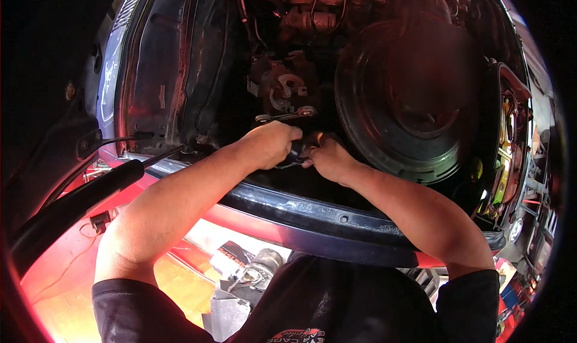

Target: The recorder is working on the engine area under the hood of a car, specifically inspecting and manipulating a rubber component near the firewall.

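Observation:
In a vehicle's open rear compartment, my left hand (pixel 273 144) and my right hand (pixel 327 159) meet around a small dark part (pixel 299 152), both with curled fingers. What the part is, and whether it is loose or attached, I cannot tell. Just above my hands is a dark metal assembly (pixel 285 87) with a semicircular plate and a short bar at its lower end. To the right of that assembly lies a large round black ring (pixel 369 138); its upper middle is blurred.
A black lift strut (pixel 90 202) and a raised dark panel (pixel 54 144) are at left. The compartment's front sill (pixel 282 208) runs beneath my arms. A lamp housing (pixel 505 150) is at right. Assorted parts (pixel 252 271) lie below the sill.

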{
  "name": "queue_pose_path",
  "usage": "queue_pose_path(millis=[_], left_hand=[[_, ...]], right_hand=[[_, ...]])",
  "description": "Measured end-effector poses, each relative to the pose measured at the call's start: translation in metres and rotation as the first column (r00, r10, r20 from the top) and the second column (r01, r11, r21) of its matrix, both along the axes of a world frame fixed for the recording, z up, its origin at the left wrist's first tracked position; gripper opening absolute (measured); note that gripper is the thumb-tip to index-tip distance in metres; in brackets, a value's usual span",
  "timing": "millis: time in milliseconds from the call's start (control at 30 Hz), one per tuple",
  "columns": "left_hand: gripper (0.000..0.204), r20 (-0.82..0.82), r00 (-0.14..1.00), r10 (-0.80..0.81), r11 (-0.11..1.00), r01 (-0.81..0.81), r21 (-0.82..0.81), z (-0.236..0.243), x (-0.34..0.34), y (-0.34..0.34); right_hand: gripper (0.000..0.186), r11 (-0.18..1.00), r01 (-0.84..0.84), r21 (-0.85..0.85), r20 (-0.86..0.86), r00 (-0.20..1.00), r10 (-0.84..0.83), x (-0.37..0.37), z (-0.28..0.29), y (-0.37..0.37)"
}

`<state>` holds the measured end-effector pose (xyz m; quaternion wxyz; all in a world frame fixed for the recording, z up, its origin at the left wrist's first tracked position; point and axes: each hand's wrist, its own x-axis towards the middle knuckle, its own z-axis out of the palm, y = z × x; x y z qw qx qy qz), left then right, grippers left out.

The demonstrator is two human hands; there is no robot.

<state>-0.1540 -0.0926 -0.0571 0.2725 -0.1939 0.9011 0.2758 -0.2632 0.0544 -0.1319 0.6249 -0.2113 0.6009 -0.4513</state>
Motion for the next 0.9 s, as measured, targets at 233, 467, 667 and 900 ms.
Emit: queue_pose_path(millis=[233, 467, 667, 900], left_hand=[[0.019, -0.214, 0.974, 0.078, 0.993, -0.095, -0.068, -0.003, 0.004, 0.001], [0.017, -0.202, 0.979, -0.019, 0.973, -0.028, -0.231, -0.014, 0.003, 0.007], [0.015, -0.251, 0.966, 0.064, 0.997, -0.072, -0.022, -0.014, 0.012, -0.005], [0.019, 0.051, 0.972, 0.228, 0.963, -0.233, 0.138, -0.002, 0.006, -0.007]], right_hand=[[0.014, 0.993, -0.099, -0.063, -0.017, 0.995, 0.098, -0.008, 0.005, 0.001], [0.016, 0.988, -0.145, -0.050, -0.029, 0.989, 0.144, -0.006, 0.015, 0.005], [0.021, 0.999, -0.047, 0.003, 0.098, 0.994, 0.046, -0.001, 0.005, 0.003], [0.020, 0.994, -0.107, -0.017, -0.009, 0.994, 0.107, -0.006, 0.009, 0.003]])
